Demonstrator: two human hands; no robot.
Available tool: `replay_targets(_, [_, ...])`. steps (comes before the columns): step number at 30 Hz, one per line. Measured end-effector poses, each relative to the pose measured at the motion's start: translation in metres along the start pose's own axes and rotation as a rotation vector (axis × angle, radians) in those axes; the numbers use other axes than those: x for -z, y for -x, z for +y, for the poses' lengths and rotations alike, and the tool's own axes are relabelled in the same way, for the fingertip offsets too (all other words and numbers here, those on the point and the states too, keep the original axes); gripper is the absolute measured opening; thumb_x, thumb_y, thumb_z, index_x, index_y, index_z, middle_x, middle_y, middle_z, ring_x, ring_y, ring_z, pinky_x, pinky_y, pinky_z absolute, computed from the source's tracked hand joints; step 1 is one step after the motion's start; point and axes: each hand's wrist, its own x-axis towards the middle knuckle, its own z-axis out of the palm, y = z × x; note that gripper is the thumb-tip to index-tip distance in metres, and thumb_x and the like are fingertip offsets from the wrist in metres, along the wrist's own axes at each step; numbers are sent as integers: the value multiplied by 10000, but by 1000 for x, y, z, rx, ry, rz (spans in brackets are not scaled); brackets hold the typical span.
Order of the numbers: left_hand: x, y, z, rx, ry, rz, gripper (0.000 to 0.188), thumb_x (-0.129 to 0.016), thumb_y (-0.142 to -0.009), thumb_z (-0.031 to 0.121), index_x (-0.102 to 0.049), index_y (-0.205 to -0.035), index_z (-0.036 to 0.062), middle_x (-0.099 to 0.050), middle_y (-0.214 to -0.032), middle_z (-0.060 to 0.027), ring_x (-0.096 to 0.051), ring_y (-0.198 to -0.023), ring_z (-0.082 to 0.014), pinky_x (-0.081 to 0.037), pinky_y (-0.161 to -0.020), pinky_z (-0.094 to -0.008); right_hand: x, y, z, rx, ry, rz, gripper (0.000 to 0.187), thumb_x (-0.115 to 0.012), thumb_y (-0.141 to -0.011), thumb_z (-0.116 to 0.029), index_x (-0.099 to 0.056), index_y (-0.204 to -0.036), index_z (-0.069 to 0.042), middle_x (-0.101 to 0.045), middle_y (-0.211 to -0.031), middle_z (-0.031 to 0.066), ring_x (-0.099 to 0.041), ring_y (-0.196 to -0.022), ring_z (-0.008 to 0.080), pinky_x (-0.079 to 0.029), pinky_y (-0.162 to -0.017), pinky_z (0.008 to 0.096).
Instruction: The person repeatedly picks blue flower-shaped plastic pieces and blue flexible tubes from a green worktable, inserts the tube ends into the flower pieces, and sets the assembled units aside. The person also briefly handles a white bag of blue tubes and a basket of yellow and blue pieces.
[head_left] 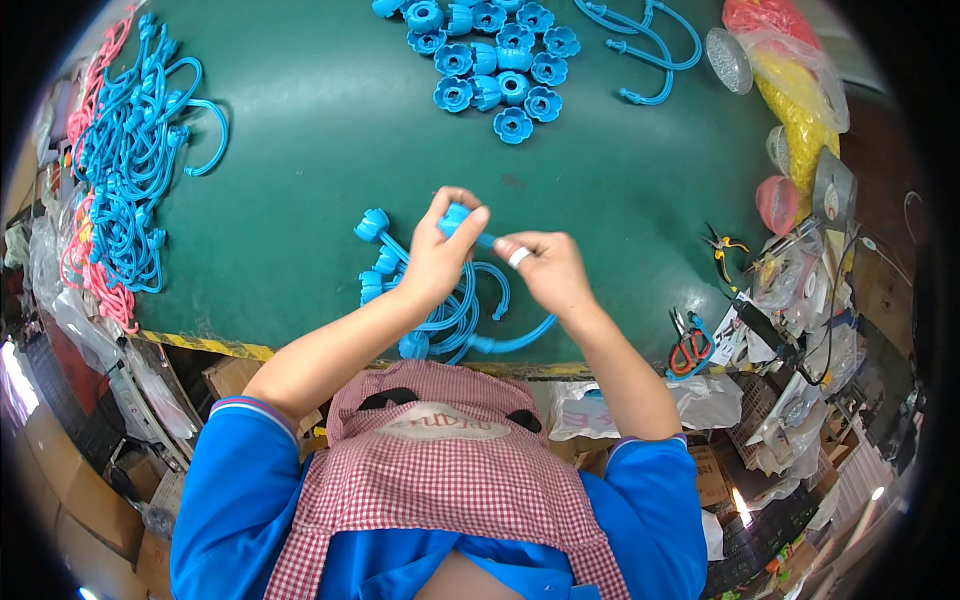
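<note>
Over the front middle of the green table (300,180), my left hand (436,250) is closed round a blue flower-shaped plastic cup (455,219). A blue cord runs out of that cup toward my right hand (545,270), whose thumb and fingers pinch it; white wrapping circles one digit. Beneath my hands lies a small heap of blue cords (460,315), some with blue cups (372,224) on their ends. My left forearm and hand hide part of this heap.
Many loose blue flower cups (513,125) lie at the table's far middle, with blue cords (665,60) to their right. A tangled pile of blue cords (140,160) fills the left side. Red-handled scissors (690,347) and yellow-handled pliers (722,250) lie at right, near bags of yellow pieces (800,110).
</note>
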Motion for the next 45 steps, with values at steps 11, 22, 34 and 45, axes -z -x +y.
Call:
replay_targets(11, [58, 18, 3, -187, -401, 99, 134, -542, -918, 164, -581, -939, 37, -569, -843, -55, -532, -770, -148, -432, -701, -279, -11, -48, -36, 158, 272, -516, 275, -601, -894, -280, -697, -782, -47, -581, -610, 72, -548, -576, 216, -439, -567, 337])
replay_targets(22, [62, -62, 35, -623, -1317, -47, 437, -666, -786, 164, -544, -1196, 74, -446, -1343, -147, -432, -1229, -353, -376, -1017, -445, 179, -246, 37, 599, 1050, 521, 574, -657, -824, -189, -445, -1349, -93, -492, -1326, 141, -457, -1189, 336, -358, -1025, 427])
replay_targets(34, [58, -98, -10, -585, -1477, 30, 252, -704, -741, 175, -549, -912, 75, -557, -1057, -61, -567, -958, -268, -515, -759, -362, 102, -31, 91, 415, 777, 461, 523, -722, -758, -182, -552, -1246, -104, -515, -1237, 115, -499, -1123, 295, -378, -974, 430])
replay_targets(45, [60, -36, 4, 17, -229, -124, 339, -618, -845, 212, -549, -1145, 69, -583, -945, -45, -543, -753, -121, -466, -672, -292, 102, -13, 41, 578, 914, 284, 212, -704, -763, -153, -663, -969, -120, -602, -802, 36, -597, -807, 217, -461, -782, 369])
